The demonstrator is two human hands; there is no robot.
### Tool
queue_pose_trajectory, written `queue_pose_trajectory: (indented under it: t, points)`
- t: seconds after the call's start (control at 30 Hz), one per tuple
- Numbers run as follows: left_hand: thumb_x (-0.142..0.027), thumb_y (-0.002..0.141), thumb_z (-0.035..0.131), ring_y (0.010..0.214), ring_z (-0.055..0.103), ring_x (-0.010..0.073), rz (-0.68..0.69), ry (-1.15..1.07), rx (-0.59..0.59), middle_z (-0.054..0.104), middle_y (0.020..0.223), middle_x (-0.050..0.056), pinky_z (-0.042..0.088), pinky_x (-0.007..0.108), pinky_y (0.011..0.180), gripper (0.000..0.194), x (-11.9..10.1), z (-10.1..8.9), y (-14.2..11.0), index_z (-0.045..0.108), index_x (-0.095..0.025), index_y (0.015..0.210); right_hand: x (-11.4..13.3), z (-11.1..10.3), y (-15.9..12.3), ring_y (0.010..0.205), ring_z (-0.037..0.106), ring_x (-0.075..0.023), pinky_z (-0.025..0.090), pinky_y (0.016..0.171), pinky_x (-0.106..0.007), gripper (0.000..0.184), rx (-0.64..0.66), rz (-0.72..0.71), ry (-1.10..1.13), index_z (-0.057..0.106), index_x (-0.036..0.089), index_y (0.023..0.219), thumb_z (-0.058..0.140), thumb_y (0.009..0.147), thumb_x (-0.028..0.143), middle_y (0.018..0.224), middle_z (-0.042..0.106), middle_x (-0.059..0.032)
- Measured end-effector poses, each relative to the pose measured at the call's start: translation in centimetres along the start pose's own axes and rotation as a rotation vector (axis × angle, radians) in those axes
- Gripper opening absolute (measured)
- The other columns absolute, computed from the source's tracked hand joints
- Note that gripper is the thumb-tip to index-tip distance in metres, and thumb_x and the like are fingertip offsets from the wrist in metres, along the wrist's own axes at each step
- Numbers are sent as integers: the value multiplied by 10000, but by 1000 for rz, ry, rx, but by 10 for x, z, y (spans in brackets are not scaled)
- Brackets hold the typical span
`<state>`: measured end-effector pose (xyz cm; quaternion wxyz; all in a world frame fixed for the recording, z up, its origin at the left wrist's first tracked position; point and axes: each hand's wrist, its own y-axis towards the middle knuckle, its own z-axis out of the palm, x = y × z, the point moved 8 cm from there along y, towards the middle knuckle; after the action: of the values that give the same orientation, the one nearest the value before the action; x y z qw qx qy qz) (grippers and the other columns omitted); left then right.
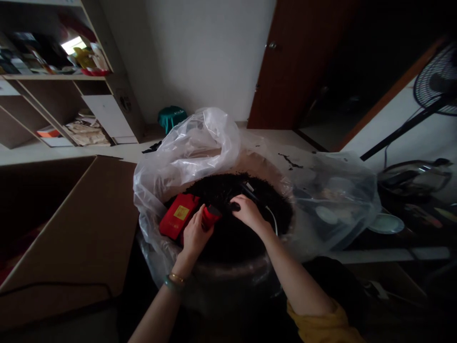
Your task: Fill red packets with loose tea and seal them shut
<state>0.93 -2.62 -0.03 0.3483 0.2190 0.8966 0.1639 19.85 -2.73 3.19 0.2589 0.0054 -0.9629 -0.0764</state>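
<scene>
My left hand (195, 233) is closed around a red tin (207, 220), fingers and thumb curled about its sides, inside the left half of the tub (257, 164). The tin leans toward the right; its upper end looks dark, and I can't tell whether that is a cap or an opening. My right hand (249, 214) is just to the right, its thumb and fingertips pinching a dark piece (234, 206). From here I can't make out what that is.

Under both hands I have dark leaves (228, 247), heaped up toward the tub's far edge. Beside the left hand, a red box (177, 216) with a yellow label lies tilted at the tub's left edge. Past the right hand I see a dark gadget (251, 189) with a pale patch, and a white cord (274, 219) curving near the tub's right edge.

A clear bag (178, 157) lines the tub and bunches over its left and far edges. Farther out I see an open carton (89, 214) off the left edge, a dish (386, 223) off the right, and beyond them shelves (123, 105), a brown door (300, 62) and a fan (437, 81).
</scene>
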Motion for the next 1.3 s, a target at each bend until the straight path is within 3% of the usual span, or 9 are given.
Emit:
queue_pose_trajectory:
  t: [0.1, 0.17, 0.3, 0.43, 0.6, 0.83, 0.93, 1.1, 1.3]
  points:
    - [-193, 709, 697, 1034, 641, 228, -18, 33, 15, 627, 1211, 77, 548, 301, 830, 729, -1, 1, 0, 399, -219, 1374, 12, -20, 5, 866, 623, -161, 474, 834, -285, 240, -41, -108, 202, 661, 184, 916, 650, 708, 64, 918, 641, -29]
    - [-204, 710, 698, 992, 652, 225, -37, 63, 36, 629, 1192, 77, 554, 285, 776, 734, -1, 2, 0, 399, -221, 1380, 30, -27, 7, 845, 621, -158, 473, 818, -283, 244, 7, -175, 230, 671, 184, 911, 671, 694, 73, 900, 644, -24]
    - [-226, 718, 694, 952, 653, 218, -59, 99, 67, 618, 1175, 73, 550, 266, 701, 735, -1, 3, 0, 394, -234, 1389, 66, -21, 8, 809, 615, -150, 470, 775, -265, 253, 171, -219, 152, 697, 187, 892, 671, 683, 46, 891, 634, -34]
    - [-229, 724, 687, 925, 650, 204, -67, 99, 86, 600, 1178, 68, 537, 253, 669, 732, 0, 4, -1, 388, -242, 1392, 84, -12, 8, 857, 616, -164, 472, 815, -287, 290, 241, -227, 105, 701, 182, 953, 679, 692, 57, 976, 621, -66]
    - [-235, 742, 666, 916, 649, 200, -80, 93, 97, 589, 1164, 74, 529, 244, 651, 693, 1, 6, -1, 404, -228, 1383, 82, -11, 7, 906, 612, -162, 469, 858, -290, 398, 233, -195, 124, 670, 176, 1046, 682, 680, 23, 1020, 616, -64]
    - [-167, 728, 642, 943, 637, 191, -18, 63, 98, 583, 1153, 52, 535, 255, 752, 724, -1, 8, -3, 381, -257, 1397, 78, -7, 7, 875, 604, -155, 470, 829, -271, 223, 198, -139, -68, 703, 173, 898, 581, 786, 24, 976, 580, -66]
    - [-138, 711, 629, 954, 635, 201, -2, 49, 86, 583, 1152, 57, 540, 272, 768, 737, -1, 8, -3, 381, -250, 1396, 84, -4, 4, 897, 596, -169, 475, 803, -272, 231, 178, -137, -163, 679, 159, 929, 582, 776, 15, 1020, 551, -81]
    - [-143, 725, 615, 953, 633, 210, 0, 39, 71, 579, 1156, 72, 543, 288, 775, 727, -1, 8, -4, 367, -240, 1402, 89, -7, -1, 928, 608, -174, 481, 831, -286, 386, 110, -165, -7, 604, 177, 1087, 643, 734, 27, 1076, 573, -76]
    - [-128, 713, 618, 988, 612, 222, 6, 23, 78, 580, 1147, 78, 533, 324, 835, 747, -1, 9, -4, 359, -232, 1406, 81, -1, -2, 940, 596, -200, 475, 848, -319, 239, 109, -172, 21, 657, 189, 919, 612, 750, 26, 916, 692, -54]
